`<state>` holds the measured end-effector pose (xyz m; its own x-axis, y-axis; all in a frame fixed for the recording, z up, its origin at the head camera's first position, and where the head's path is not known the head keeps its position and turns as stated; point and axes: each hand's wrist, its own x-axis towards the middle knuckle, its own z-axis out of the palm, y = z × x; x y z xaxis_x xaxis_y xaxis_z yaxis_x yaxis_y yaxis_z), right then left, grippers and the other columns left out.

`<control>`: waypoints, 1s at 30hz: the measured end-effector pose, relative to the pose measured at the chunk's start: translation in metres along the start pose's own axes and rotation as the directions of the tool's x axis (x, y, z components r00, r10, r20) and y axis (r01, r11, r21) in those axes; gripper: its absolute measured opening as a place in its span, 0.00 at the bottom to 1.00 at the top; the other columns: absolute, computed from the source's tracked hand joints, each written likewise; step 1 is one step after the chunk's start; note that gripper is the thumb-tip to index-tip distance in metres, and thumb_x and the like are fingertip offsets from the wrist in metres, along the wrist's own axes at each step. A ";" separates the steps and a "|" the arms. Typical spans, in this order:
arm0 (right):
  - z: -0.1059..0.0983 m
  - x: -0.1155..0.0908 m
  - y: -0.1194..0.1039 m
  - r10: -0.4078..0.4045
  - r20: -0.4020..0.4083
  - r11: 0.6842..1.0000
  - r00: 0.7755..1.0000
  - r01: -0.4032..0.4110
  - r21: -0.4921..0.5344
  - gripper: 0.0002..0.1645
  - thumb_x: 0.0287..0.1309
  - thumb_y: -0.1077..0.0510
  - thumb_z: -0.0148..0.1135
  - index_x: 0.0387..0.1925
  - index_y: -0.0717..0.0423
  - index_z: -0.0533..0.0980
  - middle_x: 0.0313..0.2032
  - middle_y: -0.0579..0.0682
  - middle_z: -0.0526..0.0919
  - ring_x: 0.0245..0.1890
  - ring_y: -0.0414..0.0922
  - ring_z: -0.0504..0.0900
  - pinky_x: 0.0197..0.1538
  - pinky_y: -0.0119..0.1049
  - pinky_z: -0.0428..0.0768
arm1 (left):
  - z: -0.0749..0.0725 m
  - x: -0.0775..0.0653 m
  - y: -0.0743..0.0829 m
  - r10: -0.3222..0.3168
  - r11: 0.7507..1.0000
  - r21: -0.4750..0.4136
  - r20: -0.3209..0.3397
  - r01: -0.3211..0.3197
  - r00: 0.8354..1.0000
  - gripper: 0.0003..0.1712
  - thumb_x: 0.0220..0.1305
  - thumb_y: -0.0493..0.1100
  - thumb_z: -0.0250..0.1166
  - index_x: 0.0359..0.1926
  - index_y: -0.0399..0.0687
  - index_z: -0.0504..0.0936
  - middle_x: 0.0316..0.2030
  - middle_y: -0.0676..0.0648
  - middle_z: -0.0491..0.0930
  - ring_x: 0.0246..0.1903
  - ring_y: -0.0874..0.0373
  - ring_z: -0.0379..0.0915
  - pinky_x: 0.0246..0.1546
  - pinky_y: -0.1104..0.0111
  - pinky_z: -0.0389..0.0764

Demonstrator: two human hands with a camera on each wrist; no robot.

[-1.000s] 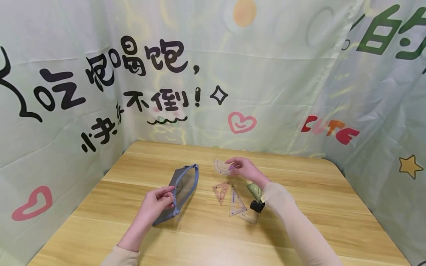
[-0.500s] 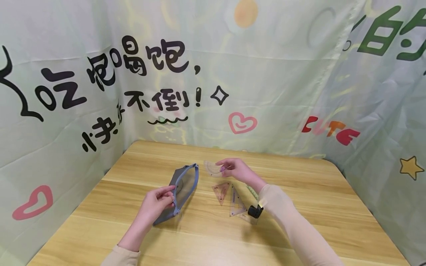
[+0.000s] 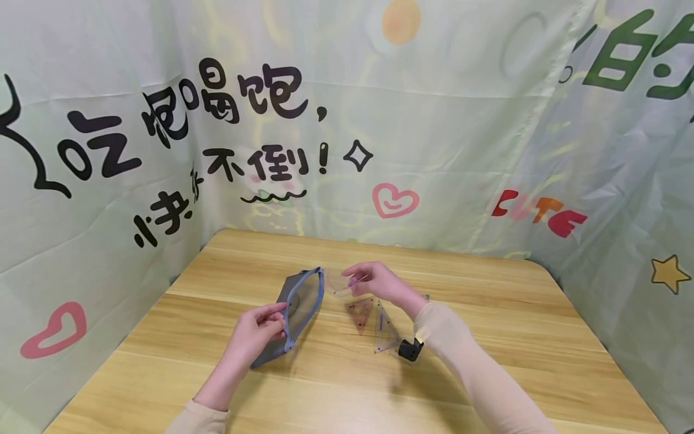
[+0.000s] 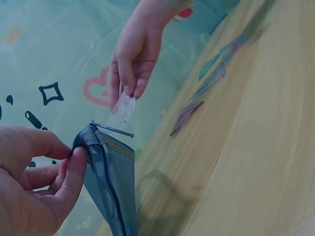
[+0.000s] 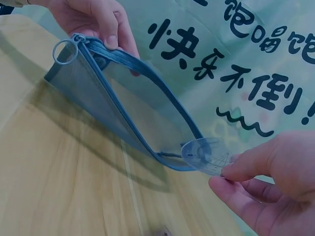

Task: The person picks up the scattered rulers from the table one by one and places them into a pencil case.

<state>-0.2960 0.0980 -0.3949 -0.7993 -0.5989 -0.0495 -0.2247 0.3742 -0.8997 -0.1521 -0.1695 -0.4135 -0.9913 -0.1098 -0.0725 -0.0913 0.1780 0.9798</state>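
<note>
Compared with half a second ago, the right hand (image 3: 375,281) is sitting farther left, bringing a clear plastic half-round protractor (image 5: 205,154) closer to the mouth of a translucent grey-blue zip pouch with blue edging (image 3: 293,282), while the pouch and the left hand (image 3: 253,330) are staying almost where they were. The right thumb and fingers are pinching the protractor by one edge; in the right wrist view its free end is overlapping the far end of the pouch's rim, though whether the two are touching cannot be told. The left thumb and fingertips are pinching the pouch's near edge, and the pouch is standing tilted with its zip gaping wide. To the right of the pouch, a pinkish see-through plastic triangle (image 3: 360,314) is lying next to a pale violet see-through plastic triangle (image 3: 384,336), and the left wrist view is showing a green plastic piece (image 4: 209,67) beyond them. Everything is resting on a light wood-grain bench (image 3: 336,392), and a pale green printed cloth (image 3: 450,138) is hanging around it, carrying black characters, a pink heart outline, red and orange lettering and a yellow star (image 3: 670,270).
</note>
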 end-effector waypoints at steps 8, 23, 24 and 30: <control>0.008 0.002 -0.010 0.015 0.030 0.999 0.999 -0.017 0.045 0.25 0.60 0.71 0.58 0.60 0.67 0.74 0.46 0.67 0.81 0.38 0.40 0.83 0.57 0.55 0.83 | 0.001 0.000 0.000 0.001 1.000 0.004 -0.002 -0.001 1.000 0.24 0.63 0.30 0.60 0.61 0.33 0.76 0.38 0.45 0.77 0.33 0.62 0.77 0.37 0.74 0.85; 0.024 0.016 -0.016 0.099 0.039 0.989 0.994 -0.102 0.105 0.25 0.60 0.70 0.57 0.60 0.68 0.74 0.47 0.66 0.81 0.36 0.39 0.84 0.58 0.53 0.83 | 0.000 0.000 0.002 0.007 1.000 0.006 0.010 -0.007 1.000 0.24 0.64 0.31 0.60 0.61 0.33 0.76 0.37 0.46 0.77 0.34 0.63 0.77 0.37 0.74 0.85; 0.025 0.017 -0.017 0.105 0.039 0.988 0.994 -0.109 0.108 0.25 0.60 0.70 0.57 0.60 0.68 0.74 0.47 0.66 0.82 0.36 0.39 0.84 0.58 0.53 0.83 | 0.000 0.000 0.002 0.007 1.000 0.006 0.009 -0.007 1.000 0.24 0.64 0.31 0.60 0.61 0.33 0.76 0.37 0.46 0.77 0.34 0.63 0.77 0.37 0.74 0.85; 0.033 0.023 -0.018 0.121 0.049 0.979 0.991 -0.127 0.162 0.23 0.60 0.73 0.54 0.59 0.70 0.74 0.42 0.61 0.83 0.36 0.41 0.84 0.59 0.53 0.82 | 0.001 -0.001 0.003 0.005 1.000 0.010 0.005 -0.005 1.000 0.23 0.64 0.31 0.60 0.61 0.33 0.76 0.38 0.46 0.77 0.34 0.62 0.77 0.37 0.74 0.85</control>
<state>-0.2925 0.0541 -0.3940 -0.7923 -0.5832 -0.1792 -0.0277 0.3279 -0.9443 -0.1511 -0.1681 -0.4102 -0.9923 -0.1038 -0.0681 -0.0869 0.1885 0.9782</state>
